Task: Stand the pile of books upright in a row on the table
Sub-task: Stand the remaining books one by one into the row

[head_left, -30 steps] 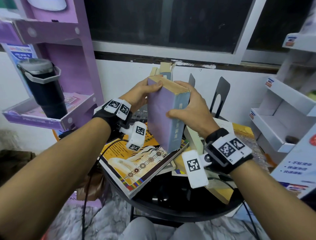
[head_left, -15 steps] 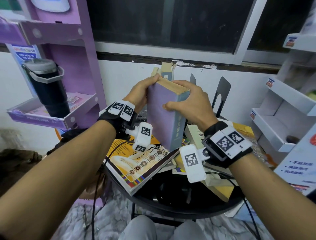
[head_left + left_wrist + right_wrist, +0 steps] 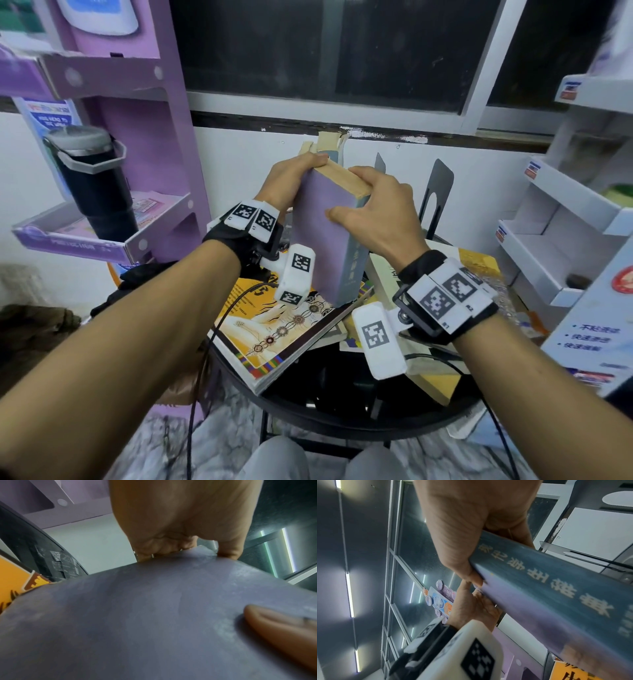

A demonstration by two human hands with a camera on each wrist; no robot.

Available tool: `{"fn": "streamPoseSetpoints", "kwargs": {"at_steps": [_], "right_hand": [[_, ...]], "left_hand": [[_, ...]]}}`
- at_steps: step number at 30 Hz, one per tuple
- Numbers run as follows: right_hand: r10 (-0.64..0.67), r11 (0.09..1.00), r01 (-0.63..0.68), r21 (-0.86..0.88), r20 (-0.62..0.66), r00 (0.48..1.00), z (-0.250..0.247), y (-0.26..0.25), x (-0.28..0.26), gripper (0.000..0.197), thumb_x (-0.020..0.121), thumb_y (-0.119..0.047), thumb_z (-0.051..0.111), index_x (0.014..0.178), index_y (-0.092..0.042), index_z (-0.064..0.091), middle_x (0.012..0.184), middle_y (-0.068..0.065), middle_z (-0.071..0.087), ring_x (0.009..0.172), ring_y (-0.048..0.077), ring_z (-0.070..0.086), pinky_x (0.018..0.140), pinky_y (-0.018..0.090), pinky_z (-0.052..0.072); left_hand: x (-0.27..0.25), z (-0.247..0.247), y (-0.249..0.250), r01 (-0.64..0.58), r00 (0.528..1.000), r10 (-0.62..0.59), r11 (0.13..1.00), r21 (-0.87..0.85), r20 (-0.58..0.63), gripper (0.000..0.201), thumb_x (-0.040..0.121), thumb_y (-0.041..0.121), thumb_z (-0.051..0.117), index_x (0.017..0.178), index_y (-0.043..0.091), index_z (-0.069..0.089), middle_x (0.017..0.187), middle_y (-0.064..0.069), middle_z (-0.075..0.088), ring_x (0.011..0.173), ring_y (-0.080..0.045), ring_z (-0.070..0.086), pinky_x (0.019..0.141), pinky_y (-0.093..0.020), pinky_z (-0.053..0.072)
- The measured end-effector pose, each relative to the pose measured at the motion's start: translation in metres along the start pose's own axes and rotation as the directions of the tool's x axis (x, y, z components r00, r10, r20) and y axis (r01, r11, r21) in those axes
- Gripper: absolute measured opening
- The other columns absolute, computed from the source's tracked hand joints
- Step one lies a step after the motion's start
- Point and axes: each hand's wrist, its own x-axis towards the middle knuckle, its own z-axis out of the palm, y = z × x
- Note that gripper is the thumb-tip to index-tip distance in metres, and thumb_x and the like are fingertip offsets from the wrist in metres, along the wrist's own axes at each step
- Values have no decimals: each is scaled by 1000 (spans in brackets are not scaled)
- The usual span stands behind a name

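Thick lavender-covered book with a teal spine (image 3: 327, 236), held nearly upright, long axis vertical and top leaning slightly left, above the round black counter (image 3: 342, 416). Left hand (image 3: 291, 181) curled over the top far corner, thumb on the cover; right hand (image 3: 373, 212) clamped across the yellowed page edge at the top, thumb pressed on the lavender cover. Lower end just above or touching a flat orange-and-cream illustrated book (image 3: 274, 329) in the pile; cannot tell which. Other books (image 3: 325, 147) already standing just beyond, at the far side, with black metal bookends (image 3: 436, 192) to the far right. Row lying directly ahead of both hands, left hand nearer.
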Motion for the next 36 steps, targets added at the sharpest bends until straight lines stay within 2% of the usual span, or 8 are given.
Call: {"fn": "streamPoseSetpoints", "kwargs": {"at_steps": [3,7,11,15,18,21,26,36], "right_hand": [[5,1000,-5,16,-10,1000,-5,1,0,45,65,-30,76,109,-25,66,84,0,69,77,22,63,71,31,54],[31,999,-31,7,-23,999,-15,3,6,47,65,-31,76,111,-25,67,87,-1,69,83,22,62,74,29,53],[43,999,-42,18,-43,998,-26,4,11,37,65,-29,76,101,-22,67,83,-1,69,83,22,63,77,34,54],[52,999,-51,13,-52,997,-37,7,17,41,68,-29,77,107,-24,67,86,-2,69,86,21,59,79,31,50],[51,999,-52,-8,-60,997,-49,12,23,42,72,-29,77,113,-24,65,93,-1,67,90,17,52,74,22,39],[59,998,-60,-5,-79,995,-58,15,30,36,72,-27,78,107,-22,66,92,2,67,87,17,56,79,30,51],[85,994,-93,-60,-122,989,-61,30,46,37,73,-29,76,108,-23,66,87,-4,62,71,5,45,74,24,40],[151,985,-160,-67,-118,981,-35,47,77,39,75,-25,74,112,-13,64,102,4,68,80,13,38,64,18,30]], "left_hand": [[3,5,3,3,1000,-3,1000,26,-2,28,87,27,61,110,15,72,111,-6,71,89,-12,64,79,-24,49],[8,17,8,12,1000,-12,1000,24,6,36,79,32,64,107,11,69,102,-7,66,84,-15,60,70,-24,45],[16,30,16,37,999,-37,999,-16,7,27,93,30,51,106,12,66,87,-1,64,70,-7,58,55,-15,44],[25,41,23,-52,998,49,996,-79,-43,33,98,30,46,114,7,64,99,0,68,83,-4,62,69,-15,46],[34,44,28,-151,984,144,987,-62,-108,24,98,27,48,103,11,65,108,-6,67,99,-13,62,87,-22,47],[50,43,23,-172,975,185,979,112,-124,27,90,36,53,100,17,69,115,-4,68,112,-21,60,106,-38,41],[62,42,12,-142,974,196,916,374,-110,36,90,37,55,123,25,63,124,8,62,112,-9,54,92,-20,35],[96,24,-4,-114,971,233,625,772,-46,43,82,49,55,122,34,63,130,4,61,122,-21,54,104,-39,41]]}}
